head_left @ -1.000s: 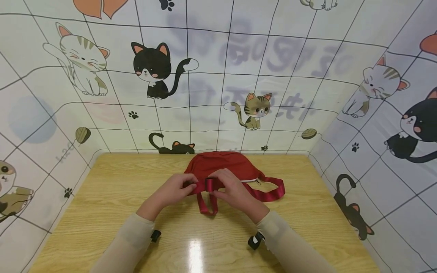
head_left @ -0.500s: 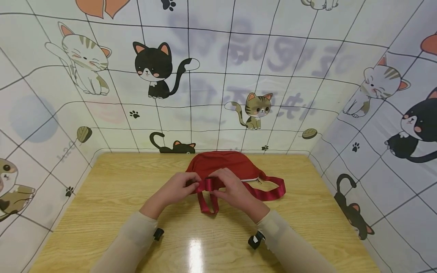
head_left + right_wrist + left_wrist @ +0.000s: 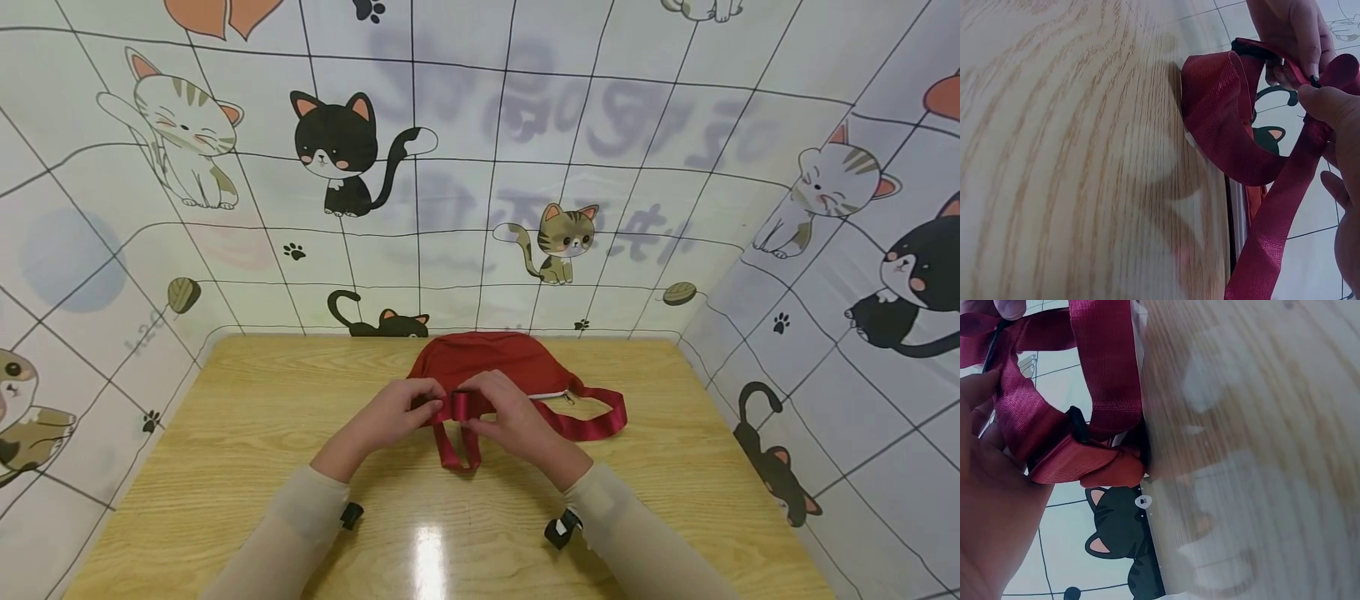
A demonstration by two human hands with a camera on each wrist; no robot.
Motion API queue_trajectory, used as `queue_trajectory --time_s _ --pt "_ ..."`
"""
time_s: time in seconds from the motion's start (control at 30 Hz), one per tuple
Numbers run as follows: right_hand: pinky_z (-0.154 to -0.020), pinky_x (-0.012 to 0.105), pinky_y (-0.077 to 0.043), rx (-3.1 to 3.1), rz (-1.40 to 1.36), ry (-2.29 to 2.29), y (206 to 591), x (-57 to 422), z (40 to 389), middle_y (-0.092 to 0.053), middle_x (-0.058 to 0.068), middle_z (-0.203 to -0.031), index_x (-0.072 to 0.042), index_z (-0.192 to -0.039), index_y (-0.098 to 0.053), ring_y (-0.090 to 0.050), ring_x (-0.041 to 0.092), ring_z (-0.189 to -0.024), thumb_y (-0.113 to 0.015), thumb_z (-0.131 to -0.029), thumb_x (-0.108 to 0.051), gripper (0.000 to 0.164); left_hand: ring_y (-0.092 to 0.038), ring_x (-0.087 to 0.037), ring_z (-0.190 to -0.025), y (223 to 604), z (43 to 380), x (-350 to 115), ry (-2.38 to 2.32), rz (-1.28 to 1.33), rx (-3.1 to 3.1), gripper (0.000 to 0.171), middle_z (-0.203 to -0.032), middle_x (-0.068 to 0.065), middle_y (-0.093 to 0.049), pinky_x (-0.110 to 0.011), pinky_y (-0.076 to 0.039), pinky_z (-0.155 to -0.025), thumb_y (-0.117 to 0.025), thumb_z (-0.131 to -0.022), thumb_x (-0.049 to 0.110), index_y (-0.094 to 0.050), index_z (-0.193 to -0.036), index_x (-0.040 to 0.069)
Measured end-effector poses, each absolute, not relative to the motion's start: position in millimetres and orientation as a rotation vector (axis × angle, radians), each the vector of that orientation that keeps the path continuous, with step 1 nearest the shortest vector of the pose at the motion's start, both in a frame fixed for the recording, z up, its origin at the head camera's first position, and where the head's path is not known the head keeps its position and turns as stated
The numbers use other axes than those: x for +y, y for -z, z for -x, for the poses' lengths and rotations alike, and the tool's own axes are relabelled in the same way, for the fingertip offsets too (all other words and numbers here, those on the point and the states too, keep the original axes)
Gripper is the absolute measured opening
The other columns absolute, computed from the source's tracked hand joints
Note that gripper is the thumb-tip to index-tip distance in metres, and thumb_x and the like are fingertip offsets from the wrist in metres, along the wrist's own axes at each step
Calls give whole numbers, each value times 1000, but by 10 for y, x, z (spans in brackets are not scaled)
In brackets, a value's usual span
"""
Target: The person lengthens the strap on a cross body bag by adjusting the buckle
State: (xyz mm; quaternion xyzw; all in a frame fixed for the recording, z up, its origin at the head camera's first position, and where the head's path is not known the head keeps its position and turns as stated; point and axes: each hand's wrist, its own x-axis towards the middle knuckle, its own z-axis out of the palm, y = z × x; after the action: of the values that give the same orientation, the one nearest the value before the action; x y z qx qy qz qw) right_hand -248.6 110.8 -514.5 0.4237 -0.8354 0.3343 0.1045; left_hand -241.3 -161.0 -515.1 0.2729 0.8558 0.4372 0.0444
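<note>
A red waist bag (image 3: 487, 354) lies at the back of the table, its white zipper toward the right. In front of it, my left hand (image 3: 393, 412) pinches the dark red webbing strap (image 3: 1019, 412) just left of a black slide buckle (image 3: 453, 405). My right hand (image 3: 513, 421) pinches the strap at the buckle's right side. In the left wrist view a second black fitting (image 3: 1077, 424) shows lower on the webbing. A strap loop (image 3: 459, 460) hangs down between the hands onto the table. The right wrist view shows both thumbs close to the buckle.
The wooden table (image 3: 262, 417) reaches to walls covered with a cat-print sheet (image 3: 465, 167). Another strap loop (image 3: 607, 421) lies at the bag's right. Small black devices (image 3: 561, 529) sit at both wrists, near the beige sleeves.
My left hand has shifted slightly right, closer to the slide buckle, still pinching the strap. My right hand and the bag stay nearly where they were.
</note>
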Motion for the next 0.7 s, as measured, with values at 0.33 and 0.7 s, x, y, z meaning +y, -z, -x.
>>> queue_trajectory --time_s 0.33,0.7 --pt "-96 48 -61 -2445 -1276 -1036 5158 1082 2476 -69 -5 -131 -15 -136 -66 -59 17 -121 -94 -90 -8 54 -61 -15 -83 5118 2409 -1566 -1392 -860 2578 9 -93 5 -70 -29 -53 -73 -69 -110 11 -77 -111 16" --pt "-95 48 -61 -2454 -1260 -1044 5173 1068 2480 -69 -5 -131 -16 -136 -66 -58 16 -119 -94 -90 -9 54 -66 -15 -93 5127 2397 -1625 -1353 -815 2597 11 -102 8 -73 -33 -57 -83 -71 -110 15 -78 -118 18"
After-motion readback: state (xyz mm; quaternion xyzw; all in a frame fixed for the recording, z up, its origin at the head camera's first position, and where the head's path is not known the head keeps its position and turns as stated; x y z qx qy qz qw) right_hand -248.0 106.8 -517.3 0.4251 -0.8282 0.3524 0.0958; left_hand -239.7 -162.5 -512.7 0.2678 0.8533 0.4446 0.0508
